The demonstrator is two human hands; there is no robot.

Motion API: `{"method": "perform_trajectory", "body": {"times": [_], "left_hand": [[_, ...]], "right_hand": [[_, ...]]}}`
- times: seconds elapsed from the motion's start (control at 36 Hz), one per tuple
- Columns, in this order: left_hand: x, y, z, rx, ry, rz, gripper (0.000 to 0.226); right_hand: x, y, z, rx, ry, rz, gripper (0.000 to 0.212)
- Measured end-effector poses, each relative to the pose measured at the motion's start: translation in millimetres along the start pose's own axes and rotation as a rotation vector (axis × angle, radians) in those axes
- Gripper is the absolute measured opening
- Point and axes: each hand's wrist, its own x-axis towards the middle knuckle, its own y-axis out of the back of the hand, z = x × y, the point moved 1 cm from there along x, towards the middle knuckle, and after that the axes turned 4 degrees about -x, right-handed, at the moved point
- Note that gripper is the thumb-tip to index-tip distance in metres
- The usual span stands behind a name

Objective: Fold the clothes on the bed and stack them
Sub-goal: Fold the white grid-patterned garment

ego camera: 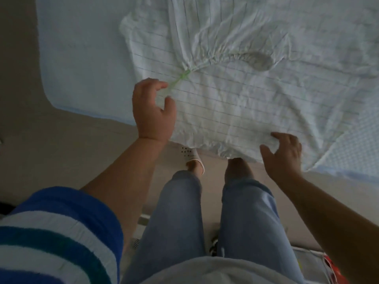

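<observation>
A white garment with thin dark stripes (221,95) lies crumpled on the bed, its near edge hanging a little over the bed's side. It has a gathered elastic band and a green drawstring (180,77). My left hand (152,111) hovers at the garment's left edge beside the drawstring, fingers apart and curled, holding nothing. My right hand (284,154) rests over the garment's near edge, fingers spread. Whether its fingertips press the cloth is unclear.
The bed (82,58) has a pale blue sheet and fills the upper frame. A beige floor (51,144) runs along it. My jeans-clad legs and a white slipper (191,155) stand at the bed's side. Some clutter (326,261) lies at the lower right.
</observation>
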Motion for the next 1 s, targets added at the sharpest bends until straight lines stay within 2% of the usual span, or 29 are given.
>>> {"method": "perform_trajectory", "body": {"times": [0.06,0.08,0.17,0.25,0.31,0.36,0.44,0.5,0.61,0.67,0.78,0.86,1.0], "left_hand": [[1.1,-0.3,-8.1,-0.025,0.004,-0.05,0.024],[0.1,0.4,-14.9,-0.016,0.068,-0.092,0.024],[-11.2,2.9,-47.4,0.049,0.426,-0.166,0.025],[-19.6,5.8,-71.8,0.037,0.583,-0.123,0.019],[-23.2,3.5,-81.9,-0.01,0.647,-0.137,0.013],[-27.6,-1.2,-90.1,-0.061,0.732,-0.195,0.007],[-33.2,-7.0,-97.8,-0.235,0.855,-0.242,0.024],[-34.1,-9.0,-100.3,-0.342,0.957,-0.258,0.019],[-38.3,-8.1,-105.0,-0.472,1.079,-0.3,0.016],[-40.1,-4.2,-105.0,-0.521,1.107,-0.296,0.015],[-43.4,6.6,-99.6,-0.61,1.051,-0.31,0.005],[-46.1,15.0,-96.8,-0.692,1.01,-0.389,0.003],[-52.7,24.8,-88.4,-0.577,0.937,-0.596,0.01]], "right_hand": [[-12.9,-14.1,-1.5,0.037,-0.051,0.012,0.045],[-19.0,-21.3,-0.3,0.059,-0.083,0.007,0.044],[-32.9,-40.5,7.4,0.143,-0.197,-0.014,0.039],[-36.7,-54.9,14.9,0.265,-0.365,-0.029,0.031],[-35.2,-61.5,19.8,0.512,-0.559,-0.039,0.027],[-33.0,-67.1,22.0,0.89,-0.769,-0.087,0.024],[-25.2,-70.5,24.3,1.281,-0.897,-0.132,0.03],[-18.2,-67.8,26.5,1.408,-0.912,-0.081,0.03],[-13.8,-59.5,27.8,1.509,-0.916,-0.02,0.013],[-15.4,-54.8,25.7,1.596,-0.913,0.018,0.021],[-21.6,-46.4,22.9,1.698,-0.851,0.07,0.04],[-28.4,-38.6,22.4,1.744,-0.804,0.081,0.04],[-44.5,-18.7,22.7,1.863,-0.738,0.059,0.034]]}}
